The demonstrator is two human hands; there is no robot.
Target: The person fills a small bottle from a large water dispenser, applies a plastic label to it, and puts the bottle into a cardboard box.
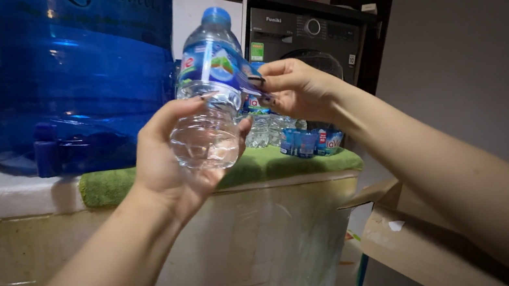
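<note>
One small clear plastic water bottle point(206, 97), held up in the air, in front of a large blue jug. It stands nearly upright, tilted slightly, blue cap on and at the top. The lower body is ribbed, transparent, and looks empty or nearly so. A blue, white and green label wraps the upper half; its right edge is lifted away from the bottle wall.

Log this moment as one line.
left hand: holds water bottle | right hand: fingers pinch its label | behind: blue jug, green towel
</note>
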